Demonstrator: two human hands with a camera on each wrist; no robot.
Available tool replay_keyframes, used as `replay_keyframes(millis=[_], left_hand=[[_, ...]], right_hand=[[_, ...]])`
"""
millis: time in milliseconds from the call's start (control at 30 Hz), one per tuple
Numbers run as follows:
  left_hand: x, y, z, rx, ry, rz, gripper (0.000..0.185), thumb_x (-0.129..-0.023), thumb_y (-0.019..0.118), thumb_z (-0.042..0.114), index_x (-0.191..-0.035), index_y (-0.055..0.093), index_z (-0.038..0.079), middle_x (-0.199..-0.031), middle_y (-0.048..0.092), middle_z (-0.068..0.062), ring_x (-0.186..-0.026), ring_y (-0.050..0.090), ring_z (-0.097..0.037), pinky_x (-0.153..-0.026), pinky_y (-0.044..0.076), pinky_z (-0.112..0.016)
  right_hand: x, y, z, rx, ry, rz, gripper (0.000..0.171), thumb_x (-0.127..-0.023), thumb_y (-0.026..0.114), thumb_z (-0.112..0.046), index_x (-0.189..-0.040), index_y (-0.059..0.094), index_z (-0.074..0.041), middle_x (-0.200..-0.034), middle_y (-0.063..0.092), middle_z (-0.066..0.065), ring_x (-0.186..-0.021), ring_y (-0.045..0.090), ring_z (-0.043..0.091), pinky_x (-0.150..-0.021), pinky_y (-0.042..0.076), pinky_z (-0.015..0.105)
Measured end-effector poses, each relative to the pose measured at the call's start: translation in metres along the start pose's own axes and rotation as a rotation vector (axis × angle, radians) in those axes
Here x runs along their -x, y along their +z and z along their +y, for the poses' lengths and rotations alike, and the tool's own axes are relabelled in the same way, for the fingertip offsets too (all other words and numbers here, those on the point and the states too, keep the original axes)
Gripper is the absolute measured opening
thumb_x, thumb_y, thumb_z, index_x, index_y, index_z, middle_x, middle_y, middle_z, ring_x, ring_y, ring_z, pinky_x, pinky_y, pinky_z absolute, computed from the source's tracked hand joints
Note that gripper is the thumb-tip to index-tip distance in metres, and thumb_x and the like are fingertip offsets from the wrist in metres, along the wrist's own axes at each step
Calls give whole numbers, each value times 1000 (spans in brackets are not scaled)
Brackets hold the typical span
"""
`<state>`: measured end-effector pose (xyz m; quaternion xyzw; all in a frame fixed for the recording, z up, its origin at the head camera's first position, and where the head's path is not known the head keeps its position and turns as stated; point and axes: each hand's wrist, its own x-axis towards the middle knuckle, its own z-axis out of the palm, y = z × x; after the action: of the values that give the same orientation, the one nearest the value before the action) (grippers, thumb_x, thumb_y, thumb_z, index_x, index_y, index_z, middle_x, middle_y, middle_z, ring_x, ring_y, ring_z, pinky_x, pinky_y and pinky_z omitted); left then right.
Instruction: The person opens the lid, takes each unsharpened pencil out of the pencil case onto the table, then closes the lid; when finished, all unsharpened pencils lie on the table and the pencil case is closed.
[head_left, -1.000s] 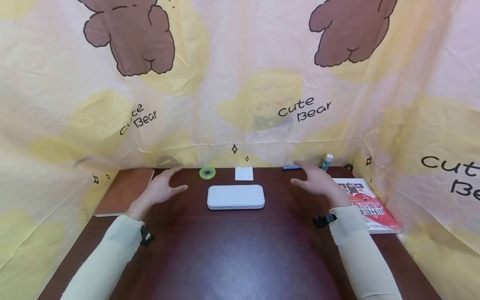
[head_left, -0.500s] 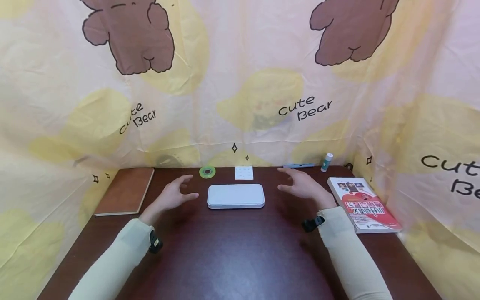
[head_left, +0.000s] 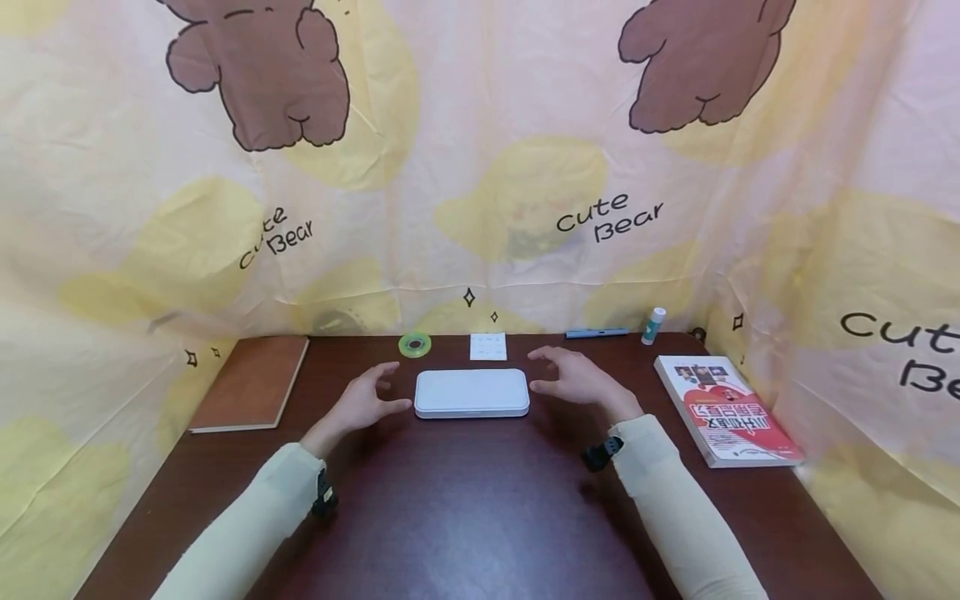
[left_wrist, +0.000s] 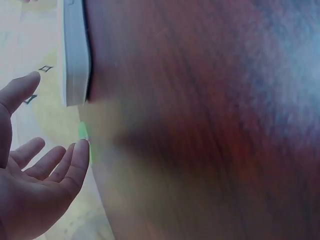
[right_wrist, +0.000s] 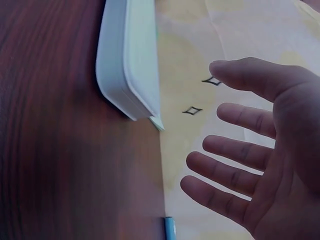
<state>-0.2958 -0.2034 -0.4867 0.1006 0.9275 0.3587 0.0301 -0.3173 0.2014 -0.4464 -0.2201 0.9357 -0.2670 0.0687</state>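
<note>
A white, round-cornered flat case (head_left: 472, 392) lies on the dark wooden table (head_left: 465, 508), between my two hands. My left hand (head_left: 362, 402) is just off its left end, thumb and fingers spread apart with nothing held. Off the right end is my right hand (head_left: 573, 377), also spread and holding nothing. In the left wrist view, the case's side (left_wrist: 75, 55) stands beyond the thumb. The right wrist view shows a corner of the case (right_wrist: 132, 65) with my extended fingers (right_wrist: 225, 170) apart from it.
Along the back edge lie a green tape roll (head_left: 415, 345), a white paper square (head_left: 488, 347) and a blue pen (head_left: 596, 333), with a glue stick (head_left: 653, 326) standing upright. A brown notebook (head_left: 251, 383) is at left, a red-and-white book (head_left: 731, 412) at right. A bear-print curtain (head_left: 480, 167) encloses the table.
Both hands have moved inward and slightly nearer, from the table's sides to the two ends of the white case. The case and other objects have not moved.
</note>
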Motion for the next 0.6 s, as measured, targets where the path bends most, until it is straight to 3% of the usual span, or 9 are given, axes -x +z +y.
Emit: replay_keyframes(millis=[300,600], left_hand=[[-2,15,4,-16,-4,-22,91,-80,84,35,-153,36,9,-151,46,-18,-122,61,-34,-102,48,-51],[-6,28,4,-41,28,-34,97,-76,87,35,-154,36,8,-150,45,-18,-113,64,-31,-96,52,-47]], right_hand=[[-9,17,-10,11,8,-38,56,-91,72,-36,-140,55,-16,-142,58,10,-129,55,32,-106,45,52],[-19,35,-11,107,-53,0,57,-86,77,-35,-136,59,-13,-136,61,8,-124,55,27,-107,43,47]])
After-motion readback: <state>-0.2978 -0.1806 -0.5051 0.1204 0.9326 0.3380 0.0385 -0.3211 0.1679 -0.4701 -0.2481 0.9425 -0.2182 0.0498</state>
